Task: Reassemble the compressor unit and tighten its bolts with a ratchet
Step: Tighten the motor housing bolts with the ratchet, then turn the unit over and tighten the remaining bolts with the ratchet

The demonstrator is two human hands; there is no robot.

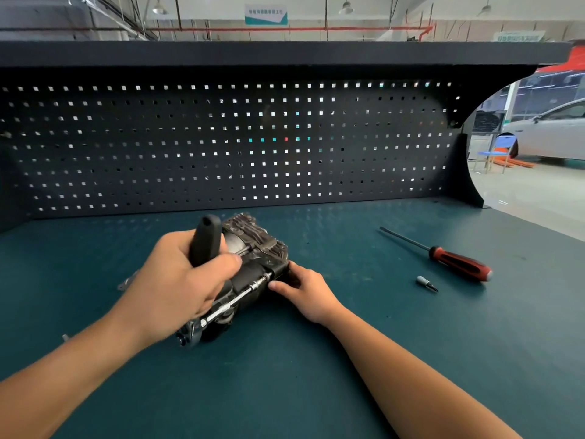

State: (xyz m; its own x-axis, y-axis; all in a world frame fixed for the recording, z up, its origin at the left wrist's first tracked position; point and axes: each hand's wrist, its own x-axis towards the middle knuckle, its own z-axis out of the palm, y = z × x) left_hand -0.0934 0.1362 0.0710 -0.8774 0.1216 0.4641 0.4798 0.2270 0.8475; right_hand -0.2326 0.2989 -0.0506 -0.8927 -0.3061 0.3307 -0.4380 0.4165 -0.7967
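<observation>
We see the compressor [253,245] lying on the green tabletop [348,359] at frame centre, just in front of the pegboard [221,137]. Left hand [177,280] is wrapped tight round the black handle of the ratchet [205,239], handle end pointing up. The ratchet's head sits low by the wrist, and its extension bar [237,299] runs up-right to the compressor's near end. Right hand [304,289] holds that end, fingers curled on it, thumb beside the bar's tip. A red-handled screwdriver [459,261] and a small bit [425,282] lie well apart at right.
</observation>
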